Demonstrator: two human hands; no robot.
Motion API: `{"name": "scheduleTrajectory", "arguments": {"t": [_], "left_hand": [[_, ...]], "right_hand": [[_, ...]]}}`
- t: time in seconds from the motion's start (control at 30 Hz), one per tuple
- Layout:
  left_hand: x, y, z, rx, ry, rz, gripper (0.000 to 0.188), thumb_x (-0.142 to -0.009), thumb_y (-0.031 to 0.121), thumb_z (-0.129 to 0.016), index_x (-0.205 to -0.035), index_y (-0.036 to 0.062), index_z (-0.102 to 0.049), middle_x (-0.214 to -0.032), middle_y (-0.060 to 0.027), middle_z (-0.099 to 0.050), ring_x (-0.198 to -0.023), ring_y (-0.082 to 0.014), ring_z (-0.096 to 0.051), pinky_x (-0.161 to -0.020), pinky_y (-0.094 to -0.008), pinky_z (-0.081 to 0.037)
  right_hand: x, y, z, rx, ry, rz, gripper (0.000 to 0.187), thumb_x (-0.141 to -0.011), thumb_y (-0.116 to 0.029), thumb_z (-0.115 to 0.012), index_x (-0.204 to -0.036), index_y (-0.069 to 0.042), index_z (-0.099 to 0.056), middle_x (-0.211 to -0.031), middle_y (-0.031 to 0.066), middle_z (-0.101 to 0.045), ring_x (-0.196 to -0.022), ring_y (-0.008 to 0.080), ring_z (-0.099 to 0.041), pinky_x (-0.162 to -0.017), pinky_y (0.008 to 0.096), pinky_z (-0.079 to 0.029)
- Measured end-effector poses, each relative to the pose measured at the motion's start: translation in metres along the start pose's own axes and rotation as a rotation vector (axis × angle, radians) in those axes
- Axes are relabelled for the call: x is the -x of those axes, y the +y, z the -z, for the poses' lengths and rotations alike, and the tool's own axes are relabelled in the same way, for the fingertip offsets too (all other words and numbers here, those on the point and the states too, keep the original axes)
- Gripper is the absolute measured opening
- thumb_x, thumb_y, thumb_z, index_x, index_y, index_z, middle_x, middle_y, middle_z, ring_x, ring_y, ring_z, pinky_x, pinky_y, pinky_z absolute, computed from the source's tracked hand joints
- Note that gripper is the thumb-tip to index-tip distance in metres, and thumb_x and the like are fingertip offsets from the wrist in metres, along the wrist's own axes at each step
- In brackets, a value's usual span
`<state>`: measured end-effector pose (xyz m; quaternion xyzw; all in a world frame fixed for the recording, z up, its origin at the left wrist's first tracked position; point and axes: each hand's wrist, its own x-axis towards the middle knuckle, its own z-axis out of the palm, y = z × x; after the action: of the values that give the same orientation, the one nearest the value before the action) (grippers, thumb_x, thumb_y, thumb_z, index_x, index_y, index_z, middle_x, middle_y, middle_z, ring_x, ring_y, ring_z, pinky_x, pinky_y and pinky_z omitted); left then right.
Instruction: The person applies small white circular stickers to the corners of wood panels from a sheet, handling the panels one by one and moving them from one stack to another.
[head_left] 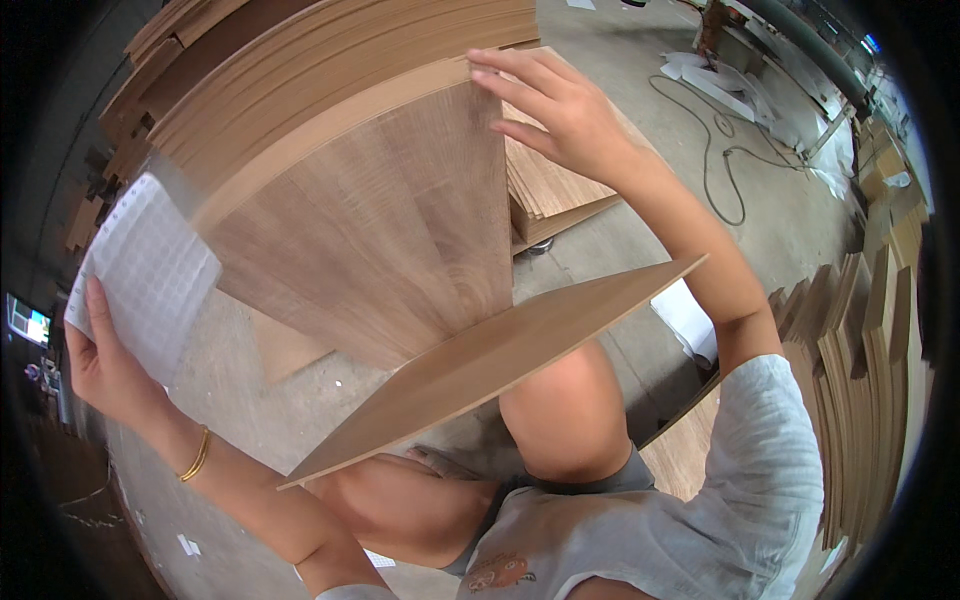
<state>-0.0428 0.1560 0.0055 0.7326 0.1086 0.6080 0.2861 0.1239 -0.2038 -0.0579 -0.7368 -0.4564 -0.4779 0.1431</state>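
My left hand [115, 365] grips a white, half-clear sheet of round stickers [150, 265] by its lower left edge, thumb on top. Rows of small round shapes cover the sheet. In front of me a wood-grain panel [380, 220] leans against a stack of boards. My right hand [545, 105] is at that panel's upper right corner, fingers stretched out and thumb apart; the fingertips seem to touch the corner. A second brown panel [500, 370] lies tilted across my knees, its near edge facing me and neither hand on it.
A tall stack of boards [340, 75] stands behind the leaning panel, with a lower pile of wood-grain boards [560, 185] beside it. More boards [850, 380] stand on edge at right. A cable [725, 165] lies on the concrete floor, and white paper [685, 320] lies by my right knee.
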Motion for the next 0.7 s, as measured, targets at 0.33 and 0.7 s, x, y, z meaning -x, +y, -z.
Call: {"name": "scheduleTrajectory", "arguments": {"t": [0.33, 0.7], "left_hand": [[0.079, 0.019, -0.038, 0.743, -0.801, 0.375, 0.017, -0.081, 0.007, -0.06, -0.093, -0.0056, -0.062, -0.094, -0.0077, -0.06, -0.079, -0.01, -0.055, -0.067, -0.0199, -0.045], [0.1, 0.009, -0.053, 0.571, -0.636, -0.028, 0.019, -0.076, 0.003, -0.062, -0.095, 0.0033, -0.063, -0.093, -0.0096, -0.062, -0.083, -0.0193, -0.06, -0.072, -0.0288, -0.048]], "right_hand": [[-0.062, -0.053, -0.004, -0.568, -0.124, 0.129, 0.017, -0.07, -0.007, -0.067, -0.086, -0.005, -0.063, -0.088, 0.0078, -0.062, -0.079, 0.0238, -0.059, -0.068, 0.0318, -0.048], [-0.091, -0.107, -0.03, -0.863, -0.18, -0.052, 0.013, -0.073, -0.002, -0.063, -0.085, -0.002, -0.062, -0.085, 0.0101, -0.061, -0.076, 0.0196, -0.059, -0.065, 0.027, -0.049]]}}
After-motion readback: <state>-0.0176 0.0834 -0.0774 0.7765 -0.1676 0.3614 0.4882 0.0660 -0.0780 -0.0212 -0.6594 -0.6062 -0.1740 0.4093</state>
